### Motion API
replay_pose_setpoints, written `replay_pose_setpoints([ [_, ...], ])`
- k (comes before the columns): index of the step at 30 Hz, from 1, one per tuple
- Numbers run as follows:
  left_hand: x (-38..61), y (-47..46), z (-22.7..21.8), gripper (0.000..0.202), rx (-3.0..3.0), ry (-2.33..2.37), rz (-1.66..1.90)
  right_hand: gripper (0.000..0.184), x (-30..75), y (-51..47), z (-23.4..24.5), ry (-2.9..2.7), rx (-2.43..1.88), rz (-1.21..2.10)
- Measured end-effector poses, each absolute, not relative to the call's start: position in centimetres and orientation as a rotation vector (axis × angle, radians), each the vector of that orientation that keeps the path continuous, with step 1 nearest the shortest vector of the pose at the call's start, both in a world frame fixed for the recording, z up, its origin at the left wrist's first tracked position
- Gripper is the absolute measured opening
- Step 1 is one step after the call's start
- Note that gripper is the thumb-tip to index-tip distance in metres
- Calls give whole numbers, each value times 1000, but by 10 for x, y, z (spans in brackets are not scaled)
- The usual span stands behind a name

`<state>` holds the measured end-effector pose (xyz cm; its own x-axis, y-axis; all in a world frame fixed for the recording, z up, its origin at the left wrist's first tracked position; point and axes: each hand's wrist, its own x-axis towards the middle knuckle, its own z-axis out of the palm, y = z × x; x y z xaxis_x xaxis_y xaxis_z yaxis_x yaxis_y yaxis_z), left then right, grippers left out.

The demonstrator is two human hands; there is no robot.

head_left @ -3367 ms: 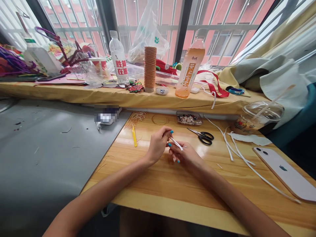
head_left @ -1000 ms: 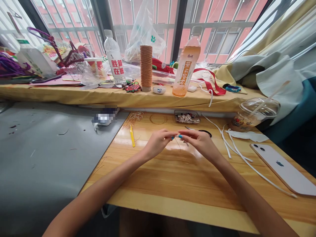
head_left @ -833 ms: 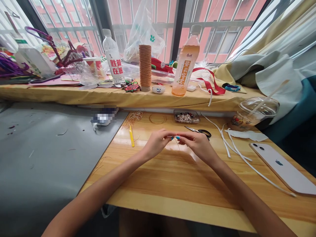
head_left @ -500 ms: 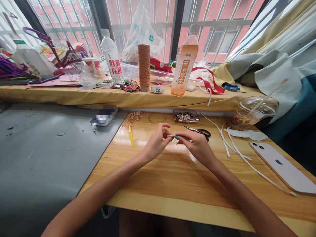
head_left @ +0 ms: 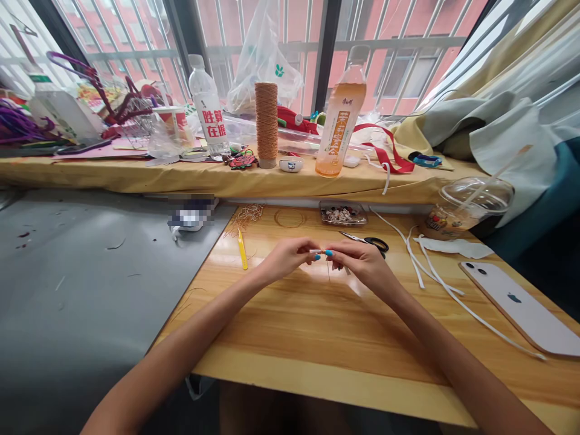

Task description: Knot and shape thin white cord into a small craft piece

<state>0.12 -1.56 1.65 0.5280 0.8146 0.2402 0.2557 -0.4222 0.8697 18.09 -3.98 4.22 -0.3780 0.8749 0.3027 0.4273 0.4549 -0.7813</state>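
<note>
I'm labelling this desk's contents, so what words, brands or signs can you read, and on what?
Water bottle: "胜算在握", in red.
Phone: Apple logo.
Plastic bag: green leaf-like emblem.
Too small or blurred: orange drink bottle; lidded plastic cup; red-and-white cup; small white object; far-left bottle.

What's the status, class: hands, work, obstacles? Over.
Left hand, right hand pinching white strip. Thin thread dangling. Scissors just beyond right hand, partly hidden.

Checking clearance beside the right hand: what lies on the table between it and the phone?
Loose white cords lie on the wooden table between the right hand and the phone, seen in the head view.
</note>
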Motion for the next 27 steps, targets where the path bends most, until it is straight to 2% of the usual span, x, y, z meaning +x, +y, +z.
replay_pose_setpoints([
  [5, -10, -18, 28, 12, 2770, 1064, 572, 27, 184, -39, 40, -2503, -964, 480],
  [9, -7, -27, 34, 16, 3031, 1110, 410, 28, 180, -37, 29, -2621, -1007, 363],
  [12, -1, -32, 31, 18, 2830, 1162, 566, 26, 178, -36, 26, -2486, -1130, 320],
  [16, 8, -30, 22, 12, 2217, 1079, 866, 22, 175, -40, 28, -2100, -1215, 372],
  [20, 11, -26, 18, 14, 1665, 966, 929, 18, 173, -44, 29, -1764, -1188, 520],
  [27, 3, -16, 16, 18, 1579, 808, 928, 19, 173, -42, 33, -1619, -1065, 884],
])
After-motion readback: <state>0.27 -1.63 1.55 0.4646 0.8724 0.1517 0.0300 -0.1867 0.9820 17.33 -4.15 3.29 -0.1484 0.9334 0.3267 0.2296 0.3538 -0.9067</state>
